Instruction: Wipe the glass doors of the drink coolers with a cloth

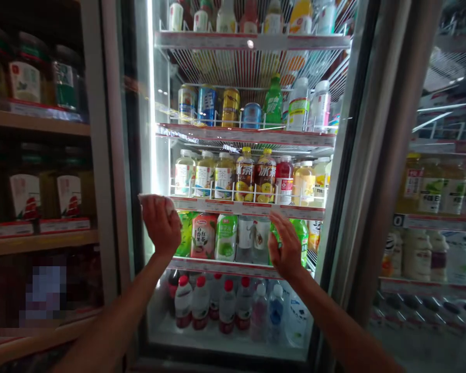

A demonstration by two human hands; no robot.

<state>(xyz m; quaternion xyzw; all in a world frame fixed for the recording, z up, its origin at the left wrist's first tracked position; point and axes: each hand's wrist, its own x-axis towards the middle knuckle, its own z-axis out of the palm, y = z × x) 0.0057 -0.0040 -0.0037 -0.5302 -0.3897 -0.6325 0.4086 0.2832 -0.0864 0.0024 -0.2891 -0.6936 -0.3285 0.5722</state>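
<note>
My left hand [161, 223] is closed on a crumpled white cloth [171, 206], which shows at its top and along its side. It is at the left part of the glass door [202, 141] of a lit drinks cooler; whether the cloth touches the glass is hard to tell. To the right, my right hand [285, 246] is held up with its fingers stretched out and nothing in it. Behind it, inside the cooler, are green bottles [301, 233] and clear bottles [252, 238].
Shelves with bottles and cans [231, 106] fill the cooler. Bottles with red caps [184, 303] stand at its bottom. On the left, wooden shelves [34, 122] carry large jars [27, 70]. A metal door frame [384, 129] and another bottle cooler [431, 223] are on the right.
</note>
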